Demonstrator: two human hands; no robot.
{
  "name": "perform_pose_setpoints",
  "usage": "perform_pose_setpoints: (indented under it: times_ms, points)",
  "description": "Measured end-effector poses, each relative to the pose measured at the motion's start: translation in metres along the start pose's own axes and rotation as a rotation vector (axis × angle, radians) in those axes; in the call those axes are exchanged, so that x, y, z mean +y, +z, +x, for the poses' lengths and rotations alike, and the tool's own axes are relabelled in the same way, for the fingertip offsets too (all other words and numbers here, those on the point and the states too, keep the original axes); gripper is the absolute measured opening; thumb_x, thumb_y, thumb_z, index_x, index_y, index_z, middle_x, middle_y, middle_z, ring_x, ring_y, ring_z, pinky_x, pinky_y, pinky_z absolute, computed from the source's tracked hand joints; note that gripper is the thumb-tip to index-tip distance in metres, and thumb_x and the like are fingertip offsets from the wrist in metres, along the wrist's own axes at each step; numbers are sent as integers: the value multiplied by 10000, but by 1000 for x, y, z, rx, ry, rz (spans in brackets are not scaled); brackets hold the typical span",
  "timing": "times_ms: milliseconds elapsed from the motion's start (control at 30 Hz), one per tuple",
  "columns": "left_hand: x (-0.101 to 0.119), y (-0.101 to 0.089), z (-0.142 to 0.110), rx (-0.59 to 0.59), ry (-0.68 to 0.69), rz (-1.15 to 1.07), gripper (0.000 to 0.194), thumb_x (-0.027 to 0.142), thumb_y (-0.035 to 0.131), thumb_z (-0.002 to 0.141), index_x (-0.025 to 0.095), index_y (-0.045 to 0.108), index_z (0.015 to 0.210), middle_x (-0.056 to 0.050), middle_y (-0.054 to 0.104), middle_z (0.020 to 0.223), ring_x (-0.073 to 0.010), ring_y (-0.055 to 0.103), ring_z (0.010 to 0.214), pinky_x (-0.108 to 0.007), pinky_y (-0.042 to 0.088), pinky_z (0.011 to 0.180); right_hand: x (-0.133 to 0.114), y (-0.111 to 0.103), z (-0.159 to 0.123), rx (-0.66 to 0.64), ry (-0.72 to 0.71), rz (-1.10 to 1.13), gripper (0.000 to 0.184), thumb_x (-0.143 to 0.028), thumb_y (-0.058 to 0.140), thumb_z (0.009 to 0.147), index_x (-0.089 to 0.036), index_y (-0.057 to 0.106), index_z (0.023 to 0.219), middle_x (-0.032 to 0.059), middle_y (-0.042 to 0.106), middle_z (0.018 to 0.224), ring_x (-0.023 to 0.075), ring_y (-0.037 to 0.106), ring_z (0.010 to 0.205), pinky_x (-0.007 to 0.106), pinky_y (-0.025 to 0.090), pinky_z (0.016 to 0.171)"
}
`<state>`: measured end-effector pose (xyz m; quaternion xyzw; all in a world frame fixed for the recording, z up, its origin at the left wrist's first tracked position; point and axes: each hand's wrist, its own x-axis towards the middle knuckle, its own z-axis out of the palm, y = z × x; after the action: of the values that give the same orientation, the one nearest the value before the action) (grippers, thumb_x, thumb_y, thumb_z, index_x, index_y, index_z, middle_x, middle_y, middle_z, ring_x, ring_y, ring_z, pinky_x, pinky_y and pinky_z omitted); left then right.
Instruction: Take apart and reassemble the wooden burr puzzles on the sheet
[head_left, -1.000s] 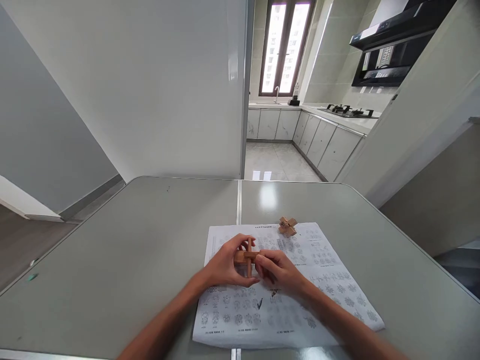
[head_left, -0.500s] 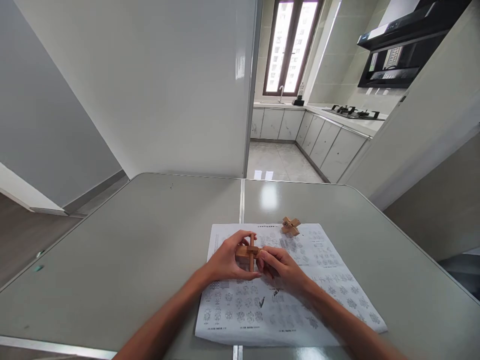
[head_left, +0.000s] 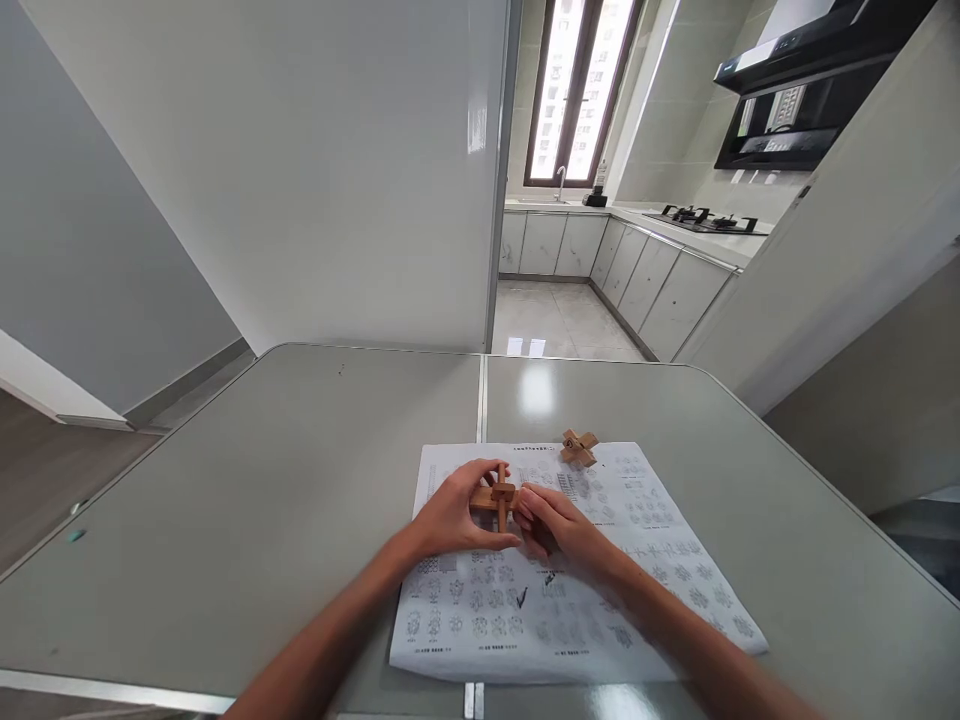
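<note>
Above the printed white paper sheet, the left hand has its grip around a brown, cross-shaped wooden assembly; the assembly's middle block shows more face than a second ago, suggesting adjustment. The right hand pinches the right end. A tan, star-shaped wooden piece rests at the sheet's far edge.

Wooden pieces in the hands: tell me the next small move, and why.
Probably hold the left hand steady and gently nudge the wooden pieces with the right hand: the left has the crossing stick between thumb and fingers, while the right pinches near the pieces' right end, so the right seems freer to adjust.
</note>
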<state>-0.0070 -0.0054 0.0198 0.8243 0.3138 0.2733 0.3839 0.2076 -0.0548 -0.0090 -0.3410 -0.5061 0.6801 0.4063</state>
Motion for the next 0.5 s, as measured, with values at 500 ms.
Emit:
perform_pose_setpoints:
  times_ms: [500]
  points:
    - [0,-1,2,-23,28,133,728,456,916,681,247,565,1284,-96,639,1296,-318,580,1236,-460,473,1083,-6,-1,2,-45,50,7,481,-673,495,996,-240,426,797,-99,477,512,84,410,343,218,368,354]
